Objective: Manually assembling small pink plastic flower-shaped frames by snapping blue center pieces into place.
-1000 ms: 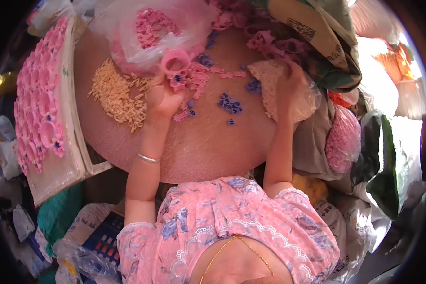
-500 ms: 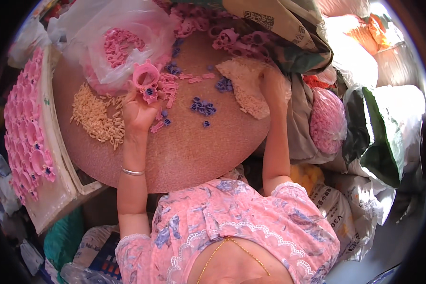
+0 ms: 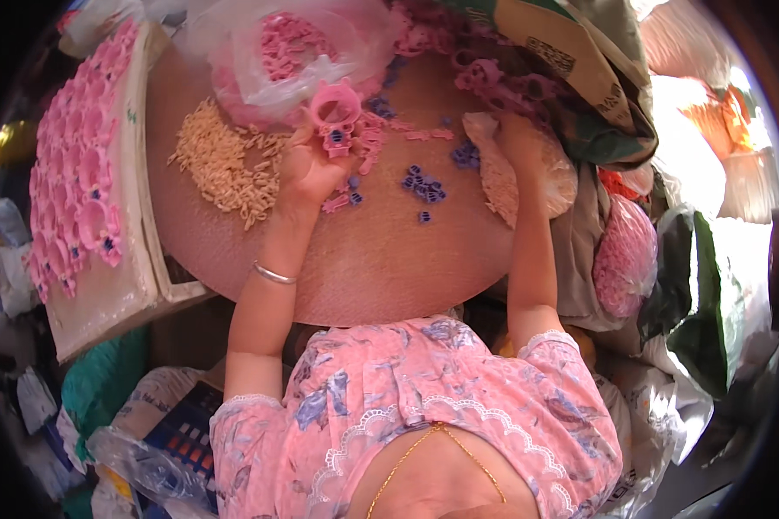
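My left hand (image 3: 314,173) is closed on a pink plastic ring-shaped part (image 3: 336,105), holding it upright above the round table. A small dark blue piece (image 3: 337,137) sits on the lower section of that part. My right hand (image 3: 521,143) reaches over a flat heap of pale peach bits (image 3: 552,186) at the table's right side; its fingers are blurred and partly hidden. Beside my left hand lies a pile of cream-coloured small pieces (image 3: 225,169). Small pink pieces (image 3: 370,143) lie just right of it, and loose blue pieces (image 3: 422,184) are scattered between my hands.
Beyond my left hand stands a clear plastic bag of pink pieces (image 3: 294,48). More pink ring parts (image 3: 493,78) lie at the far right. A box at left carries rows of pink ring parts (image 3: 74,164). Sacks and a bag of pink bits (image 3: 625,259) crowd the right.
The whole view has shifted, so the table appears farther right and higher. My right hand has moved leftward over the peach bits. My left hand still holds the pink ring-shaped part.
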The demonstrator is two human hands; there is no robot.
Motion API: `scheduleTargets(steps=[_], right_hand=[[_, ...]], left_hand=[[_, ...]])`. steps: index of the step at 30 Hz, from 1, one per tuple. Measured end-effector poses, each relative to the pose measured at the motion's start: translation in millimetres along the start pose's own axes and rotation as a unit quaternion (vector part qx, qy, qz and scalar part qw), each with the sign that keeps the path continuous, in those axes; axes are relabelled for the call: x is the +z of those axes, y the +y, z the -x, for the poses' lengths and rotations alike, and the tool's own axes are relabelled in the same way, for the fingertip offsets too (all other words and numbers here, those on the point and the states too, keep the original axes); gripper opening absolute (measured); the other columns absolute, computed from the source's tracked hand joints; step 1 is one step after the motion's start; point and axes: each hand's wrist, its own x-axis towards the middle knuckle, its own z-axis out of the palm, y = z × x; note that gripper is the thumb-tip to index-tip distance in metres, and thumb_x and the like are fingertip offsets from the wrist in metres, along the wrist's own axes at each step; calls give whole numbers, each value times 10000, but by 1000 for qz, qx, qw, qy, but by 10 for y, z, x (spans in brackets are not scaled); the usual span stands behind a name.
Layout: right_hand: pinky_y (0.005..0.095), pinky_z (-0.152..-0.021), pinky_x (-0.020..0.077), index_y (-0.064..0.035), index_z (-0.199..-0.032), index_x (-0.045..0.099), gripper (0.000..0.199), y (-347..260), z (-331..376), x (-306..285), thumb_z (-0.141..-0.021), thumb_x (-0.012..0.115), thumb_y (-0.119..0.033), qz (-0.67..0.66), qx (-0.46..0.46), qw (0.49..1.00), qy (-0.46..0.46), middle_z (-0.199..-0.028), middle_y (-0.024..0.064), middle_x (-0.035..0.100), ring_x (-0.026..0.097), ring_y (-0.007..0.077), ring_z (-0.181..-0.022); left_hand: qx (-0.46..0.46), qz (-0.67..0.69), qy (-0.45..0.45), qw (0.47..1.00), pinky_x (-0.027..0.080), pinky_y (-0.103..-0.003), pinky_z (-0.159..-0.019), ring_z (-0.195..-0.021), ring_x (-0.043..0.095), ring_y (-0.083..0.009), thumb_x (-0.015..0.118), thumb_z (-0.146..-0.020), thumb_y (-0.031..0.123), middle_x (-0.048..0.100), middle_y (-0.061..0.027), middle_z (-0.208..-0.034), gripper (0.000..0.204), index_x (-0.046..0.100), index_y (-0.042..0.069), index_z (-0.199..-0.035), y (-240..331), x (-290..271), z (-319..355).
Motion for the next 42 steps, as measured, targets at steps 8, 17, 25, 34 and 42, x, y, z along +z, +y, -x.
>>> scheduleTargets(steps=[8, 17, 25, 34, 42], right_hand=[[422, -704, 504, -39, -928, 688, 194, -369, 11, -395, -770, 576, -50, -82, 31, 990, 111, -830, 201, 654, 638, 364, -805], [355, -726, 480, -13, -1032, 655, 294, -1230, 352, -378, -750, 593, 44, -248, -114, 961, -43, -924, 187, 647, 625, 314, -825], [330, -684, 460, -10, -944, 680, 184, -1181, 231, -517, -768, 644, -50, -322, -1, 947, -22, -842, 152, 656, 624, 259, -756], [353, -676, 472, -42, -900, 694, 157, -1338, 243, -199, -773, 674, -130, -295, -8, 953, -70, -797, 129, 648, 637, 273, -767], [386, -684, 473, -32, -871, 617, 97, -1363, 237, -65, -789, 643, -76, -250, -28, 967, -43, -892, 154, 622, 616, 339, -801]], left_hand=[[40, -15, 11, 999, 462, -452, -818, -1012, 564, -327, 462, -957, 389, 547, -156, -1250, 454, 462, 98, -1304, 46, 19, 41], [29, -12, 13, 999, 475, -462, -822, -991, 572, -339, 466, -955, 399, 567, -148, -1195, 455, 462, 91, -1290, 28, 47, 22], [46, -31, 20, 998, 483, -450, -830, -998, 573, -338, 502, -939, 402, 570, -153, -1175, 467, 465, 86, -1282, 5, 58, 20], [38, -30, 46, 998, 488, -435, -820, -993, 568, -310, 523, -925, 421, 569, -136, -1152, 487, 474, 75, -1264, -55, 86, 20], [9, -13, -5, 1000, 468, -434, -853, -1048, 541, -324, 504, -940, 386, 486, -157, -1323, 507, 414, 96, -1346, -56, 3, 21]])
